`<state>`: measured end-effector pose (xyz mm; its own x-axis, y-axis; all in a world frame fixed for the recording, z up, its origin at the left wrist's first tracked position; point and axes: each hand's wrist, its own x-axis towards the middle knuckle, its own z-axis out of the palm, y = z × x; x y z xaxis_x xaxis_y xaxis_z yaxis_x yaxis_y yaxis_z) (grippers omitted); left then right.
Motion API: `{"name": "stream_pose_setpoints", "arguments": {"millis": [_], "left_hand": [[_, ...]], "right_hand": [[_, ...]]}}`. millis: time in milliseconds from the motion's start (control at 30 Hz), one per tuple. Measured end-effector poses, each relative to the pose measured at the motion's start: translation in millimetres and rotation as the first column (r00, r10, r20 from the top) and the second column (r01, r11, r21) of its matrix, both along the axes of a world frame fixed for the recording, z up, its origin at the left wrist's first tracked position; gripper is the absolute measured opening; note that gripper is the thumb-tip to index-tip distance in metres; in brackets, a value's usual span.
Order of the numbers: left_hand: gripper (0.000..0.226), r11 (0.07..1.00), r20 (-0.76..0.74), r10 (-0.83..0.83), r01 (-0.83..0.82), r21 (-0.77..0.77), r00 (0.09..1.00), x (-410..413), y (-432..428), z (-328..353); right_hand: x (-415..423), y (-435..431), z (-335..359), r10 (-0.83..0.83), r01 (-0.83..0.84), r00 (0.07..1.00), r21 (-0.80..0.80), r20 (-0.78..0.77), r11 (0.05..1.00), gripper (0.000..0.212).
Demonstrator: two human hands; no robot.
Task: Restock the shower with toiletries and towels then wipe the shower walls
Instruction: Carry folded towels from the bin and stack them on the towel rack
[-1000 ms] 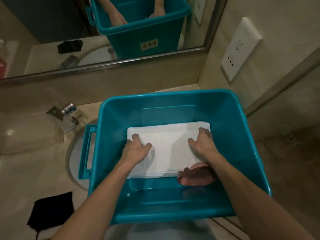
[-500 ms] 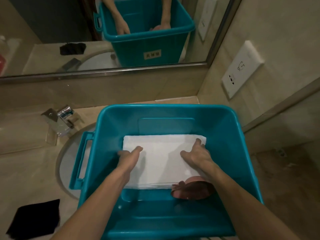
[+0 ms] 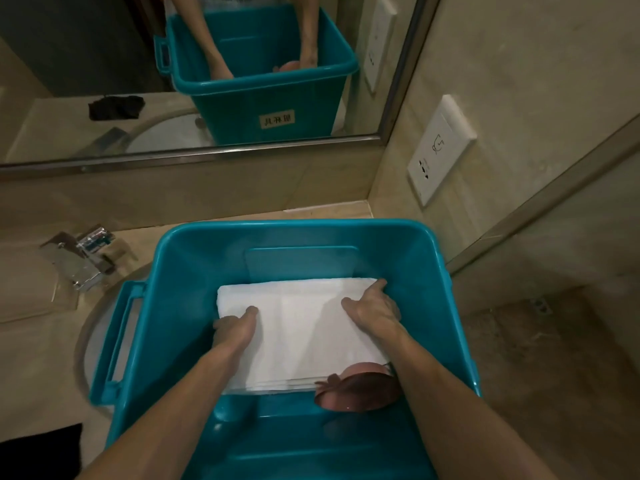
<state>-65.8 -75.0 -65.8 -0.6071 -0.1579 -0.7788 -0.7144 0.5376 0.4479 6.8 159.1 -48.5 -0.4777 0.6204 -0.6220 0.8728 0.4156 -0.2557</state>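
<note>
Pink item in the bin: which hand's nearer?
Right. The right hand sits on the right side of the towels, just beyond the pink item; the left hand is at the left edge, across the stack.

Beige polished stone vanity counter (image 3: 38, 368), set with a round sunken washbasin (image 3: 81, 344) towards the left. Large teal rectangular plastic storage bin (image 3: 294, 226) standing on top, partly over the washbasin, near the right-hand wall. Angular chrome metal tap (image 3: 85, 261) behind the washbasin, and a black cloth (image 3: 38, 448) at the near left edge, partly out of view.
</note>
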Motion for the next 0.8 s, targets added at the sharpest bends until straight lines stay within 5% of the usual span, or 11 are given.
{"name": "stream_pose_setpoints", "arguments": {"millis": [200,500,800], "left_hand": [[0.078,0.952,-0.01,-0.204,0.196,-0.234,0.979,8.5,6.6,8.5],[0.083,0.997,-0.047,-0.078,0.076,-0.029,0.996,-1.9,-6.6,10.8],[0.076,0.977,-0.103,-0.173,0.158,-0.141,0.979,4.0,-8.3,9.7]], "right_hand": [[2.3,-3.5,-9.4,0.034,-0.033,0.999,0.041,-0.015,0.999,0.085],[-1.8,-1.9,-4.9,-0.024,0.024,1.0,-0.012,-0.015,1.0,0.098],[-4.7,-11.9,-7.1,-0.121,0.121,0.993,-0.071,0.006,0.99,0.115]]}}
